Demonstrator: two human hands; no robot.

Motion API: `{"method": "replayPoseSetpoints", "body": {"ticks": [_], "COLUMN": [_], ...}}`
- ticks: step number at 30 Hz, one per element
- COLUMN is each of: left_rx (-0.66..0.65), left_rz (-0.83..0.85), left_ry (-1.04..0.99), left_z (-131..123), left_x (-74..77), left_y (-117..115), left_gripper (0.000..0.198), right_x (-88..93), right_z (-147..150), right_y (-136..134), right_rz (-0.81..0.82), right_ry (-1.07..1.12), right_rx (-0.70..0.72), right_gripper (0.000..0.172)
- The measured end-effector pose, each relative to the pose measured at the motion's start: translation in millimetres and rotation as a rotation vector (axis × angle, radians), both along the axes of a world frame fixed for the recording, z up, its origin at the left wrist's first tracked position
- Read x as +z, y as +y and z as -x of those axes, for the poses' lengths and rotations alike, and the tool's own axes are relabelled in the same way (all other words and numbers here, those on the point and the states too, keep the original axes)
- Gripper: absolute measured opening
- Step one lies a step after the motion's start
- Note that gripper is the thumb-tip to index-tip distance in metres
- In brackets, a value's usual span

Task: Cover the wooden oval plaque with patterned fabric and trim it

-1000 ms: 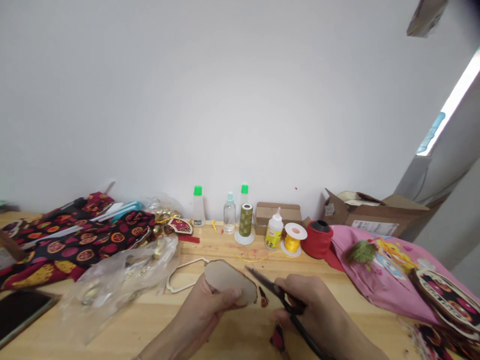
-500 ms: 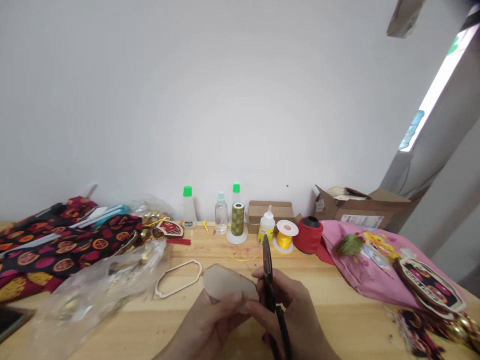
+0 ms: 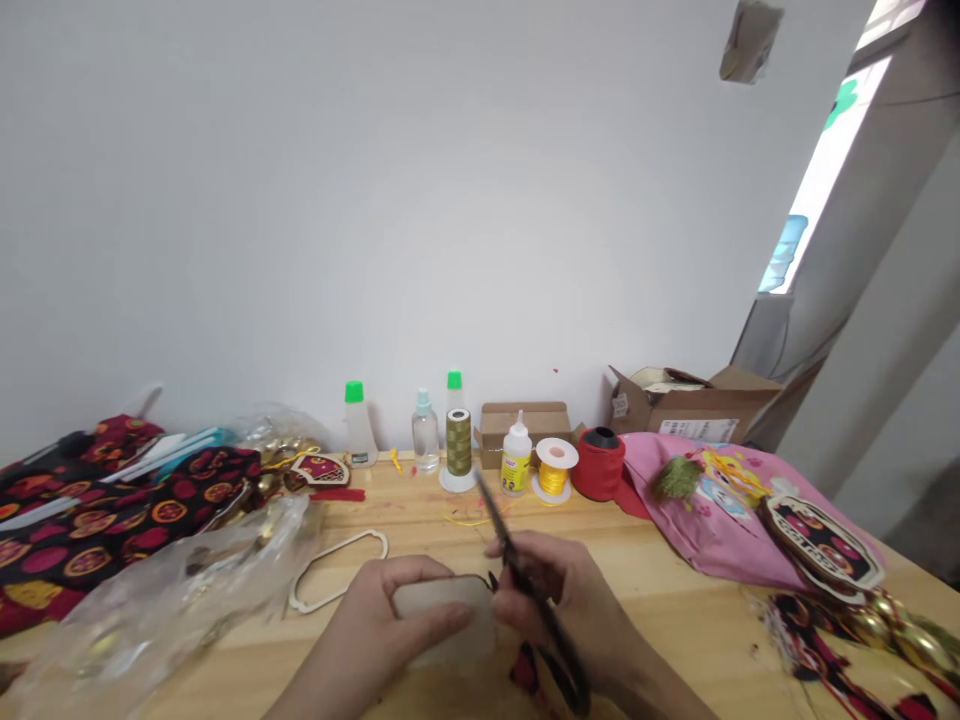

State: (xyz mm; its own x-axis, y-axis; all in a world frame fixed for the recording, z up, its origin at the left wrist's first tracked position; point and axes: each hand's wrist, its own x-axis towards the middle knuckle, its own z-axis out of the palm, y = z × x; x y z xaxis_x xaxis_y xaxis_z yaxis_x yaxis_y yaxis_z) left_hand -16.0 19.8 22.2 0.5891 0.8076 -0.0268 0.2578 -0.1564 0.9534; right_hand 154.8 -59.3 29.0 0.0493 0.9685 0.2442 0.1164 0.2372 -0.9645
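My left hand (image 3: 397, 610) grips a pale, flat panel (image 3: 442, 594) with rounded corners and a dark edge, thumb across its face. Closed around a pair of dark scissors (image 3: 495, 518) is my right hand (image 3: 577, 600). The blades point up and to the left, beside the panel's right edge; motion blurs them, so I cannot tell whether they touch it. Below the right hand shows a bit of dark red and black fabric (image 3: 523, 668). To the left of my hands lies a thin wooden frame (image 3: 309, 572).
At the back stand a green thread spool (image 3: 458, 445), a glue bottle (image 3: 515, 462), yellow cord (image 3: 553, 480) and red thread (image 3: 600, 470). Patterned fabric (image 3: 135, 510) and a plastic bag (image 3: 172, 580) cover the left. A pink bag (image 3: 697, 540) and a decorated plaque (image 3: 817, 545) lie right.
The panel has turned and dropped lower, with my left hand now over its left side. The scissors have swung from nearly upright to a leftward tilt. My view has shifted slightly right.
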Motion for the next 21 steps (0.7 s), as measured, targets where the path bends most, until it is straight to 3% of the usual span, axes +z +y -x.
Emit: {"method": "replayPoseSetpoints", "body": {"ticks": [4,10,13,19,21], "left_rx": [0.110,0.224,0.243,0.211,0.191], "left_rz": [0.243,0.255,0.265,0.352,0.435], "left_ry": [-0.188,-0.317,-0.328,-0.369,-0.418], "left_z": [2,3,4,7,6], "left_x": [-10.7,-5.9,-3.2,-3.4,-1.3], "left_y": [5,5,6,11,9], "left_gripper": [0.023,0.029,0.030,0.028,0.025], "right_x": [-5.7,-12.9,-9.9,9.1,11.9], "right_z": [-16,-22,-22,-30,-31], "right_y": [6,-3,-8,-2,1], "right_rz": [-0.011,-0.010,0.021,-0.078,-0.075], "right_ry": [0.219,0.183,0.029,-0.626,-0.728], "right_rx": [0.142,0.201,0.142,-0.023,-0.064], "right_gripper": [0.057,0.052,0.044,0.022,0.017]}}
